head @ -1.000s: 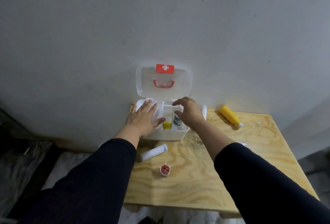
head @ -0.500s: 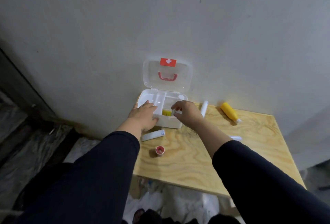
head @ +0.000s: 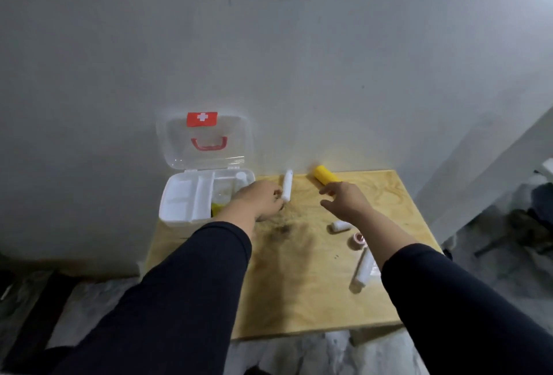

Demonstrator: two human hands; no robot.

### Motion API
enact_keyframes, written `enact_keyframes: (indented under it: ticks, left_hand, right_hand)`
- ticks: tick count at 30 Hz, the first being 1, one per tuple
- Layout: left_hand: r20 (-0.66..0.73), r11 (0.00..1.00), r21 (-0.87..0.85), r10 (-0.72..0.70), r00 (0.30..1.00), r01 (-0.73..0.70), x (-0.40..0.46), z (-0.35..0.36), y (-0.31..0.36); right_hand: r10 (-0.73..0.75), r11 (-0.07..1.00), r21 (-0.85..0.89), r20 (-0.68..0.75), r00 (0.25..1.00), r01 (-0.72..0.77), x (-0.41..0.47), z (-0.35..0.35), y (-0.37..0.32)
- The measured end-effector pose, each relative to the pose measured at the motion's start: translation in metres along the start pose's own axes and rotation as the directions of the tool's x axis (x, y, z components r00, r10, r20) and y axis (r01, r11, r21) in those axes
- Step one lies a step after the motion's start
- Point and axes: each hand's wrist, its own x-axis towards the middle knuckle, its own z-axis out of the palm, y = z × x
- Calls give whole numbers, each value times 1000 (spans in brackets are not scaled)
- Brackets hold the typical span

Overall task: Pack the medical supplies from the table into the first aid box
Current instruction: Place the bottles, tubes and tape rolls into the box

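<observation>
The white first aid box (head: 176,213) stands at the table's back left corner. Its clear lid (head: 206,142) is up against the wall, and something yellow (head: 216,208) lies inside. My left hand (head: 258,201) is just right of the box, fingers curled on the near end of a white tube (head: 288,183) that lies on the table. My right hand (head: 347,201) hovers open, its fingertips just short of a yellow bottle (head: 324,177) lying by the wall.
On the wooden table (head: 299,285), under my right forearm, lie a small white roll (head: 341,226), a little red-topped item (head: 359,238) and a longer white tube (head: 363,270). The wall runs right behind the table. Clutter covers the floor on both sides.
Both hands have left the box and moved right. The left went to the white tube and the right went toward the yellow bottle. The view has also swung right.
</observation>
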Motion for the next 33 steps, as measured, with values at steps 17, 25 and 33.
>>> enact_keyframes:
  ticks: [17, 25, 33]
  left_hand:
    - [144, 999, 12, 43, 989, -45, 117, 56, 41]
    - [87, 1000, 5, -16, 996, 16, 129, 62, 54]
    - [-5, 998, -31, -46, 999, 46, 110, 40, 68]
  right_hand:
    - [246, 935, 290, -119, 962, -203, 79, 43, 87]
    - [148, 925, 376, -219, 964, -57, 87, 36, 101]
    - [-39, 889, 420, -329, 943, 184, 96, -14, 67]
